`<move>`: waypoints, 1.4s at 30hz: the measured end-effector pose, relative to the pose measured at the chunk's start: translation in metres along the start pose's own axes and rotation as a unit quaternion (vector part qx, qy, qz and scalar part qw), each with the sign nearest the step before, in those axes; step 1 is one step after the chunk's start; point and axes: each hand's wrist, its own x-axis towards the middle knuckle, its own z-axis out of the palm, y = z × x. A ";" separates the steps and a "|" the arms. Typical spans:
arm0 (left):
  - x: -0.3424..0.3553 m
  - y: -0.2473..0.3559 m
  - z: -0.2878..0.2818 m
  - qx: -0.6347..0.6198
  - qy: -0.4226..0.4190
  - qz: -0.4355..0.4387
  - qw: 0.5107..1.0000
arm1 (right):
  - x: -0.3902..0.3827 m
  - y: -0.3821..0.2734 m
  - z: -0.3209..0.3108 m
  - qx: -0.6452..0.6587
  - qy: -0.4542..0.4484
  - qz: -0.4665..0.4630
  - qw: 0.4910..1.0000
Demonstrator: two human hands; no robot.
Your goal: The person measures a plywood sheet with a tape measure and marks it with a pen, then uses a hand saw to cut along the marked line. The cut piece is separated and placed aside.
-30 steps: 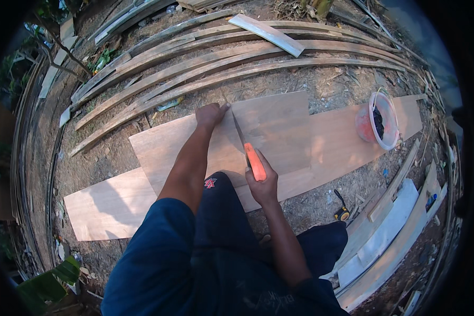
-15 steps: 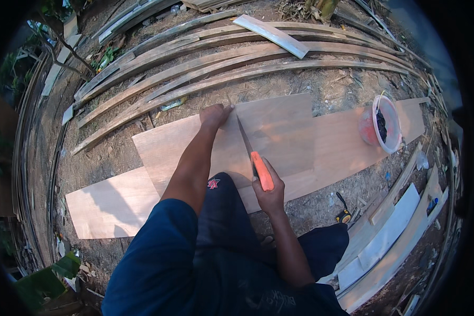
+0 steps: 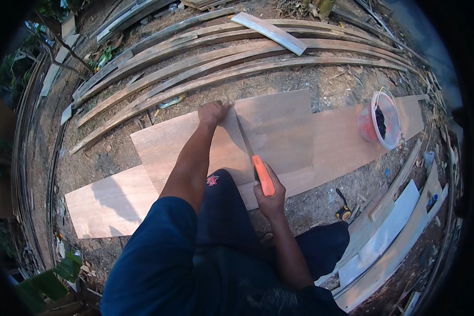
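Observation:
My right hand (image 3: 271, 199) is closed round the orange handle of a handsaw (image 3: 264, 176). The saw's narrow blade slants away to the far edge of a thin plywood sheet (image 3: 176, 145), where it meets the wood. Close to the blade's left side, my left hand (image 3: 213, 112) grips that far edge, thumb near the blade and the other fingers curled. My bent knee (image 3: 218, 197) rests at the sheet's near side. Beneath it lies a longer plywood sheet (image 3: 342, 139), showing at both ends.
Long wooden strips (image 3: 205, 76) lie across the ground beyond the sheets, with a short pale board (image 3: 271, 34) on top. A whitish bucket (image 3: 367, 125) with dark contents stands on the lower sheet's right part. A tape measure (image 3: 343, 213) and several boards (image 3: 382, 239) lie at right.
The saw and my right hand have drawn back slightly toward me. My left hand keeps its place on the sheet's far edge. The whole view has shifted a little.

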 end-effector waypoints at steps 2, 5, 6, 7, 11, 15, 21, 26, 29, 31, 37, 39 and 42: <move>-0.001 0.000 -0.003 -0.012 -0.007 0.008 1.000 | 0.053 0.005 0.020 -0.021 -0.003 -0.111 0.994; 0.002 -0.004 -0.004 -0.010 -0.023 0.014 1.000 | 0.007 0.013 0.002 -0.055 0.021 -0.091 0.994; 0.007 -0.003 -0.004 -0.010 -0.036 0.016 0.999 | -0.029 0.015 -0.015 -0.047 0.015 -0.104 0.993; 0.009 -0.003 -0.001 -0.013 -0.034 0.023 0.999 | -0.074 0.015 -0.032 -0.040 0.008 -0.110 0.993; 0.009 -0.003 0.002 0.004 -0.018 -0.002 1.000 | -0.137 0.017 -0.048 -0.064 0.004 -0.104 0.993; -0.001 -0.001 -0.002 0.010 -0.002 0.006 1.000 | 0.005 0.030 0.001 -0.006 0.009 -0.058 0.998; 0.003 0.000 -0.010 0.017 -0.048 0.010 0.999 | -0.050 0.012 -0.019 -0.038 0.014 -0.039 0.998; 0.003 0.000 -0.002 0.014 -0.037 -0.009 0.999 | -0.137 -0.002 -0.054 -0.079 -0.004 -0.114 0.990; 0.000 -0.001 -0.002 0.022 -0.024 0.005 0.999 | -0.023 0.023 -0.012 -0.041 0.018 -0.096 0.994; 0.001 -0.002 -0.002 0.011 -0.024 0.011 1.000 | 0.025 0.034 0.009 -0.043 0.013 -0.066 0.997; 0.018 -0.008 0.004 -0.017 -0.038 0.008 0.999 | -0.116 0.023 -0.046 -0.069 0.001 -0.099 0.993; 0.018 -0.008 0.007 -0.017 -0.034 0.000 0.999 | -0.155 0.018 -0.063 -0.073 -0.016 -0.079 0.994; 0.015 -0.007 0.007 -0.003 -0.033 0.004 0.999 | -0.099 0.021 -0.040 -0.034 0.007 -0.123 0.992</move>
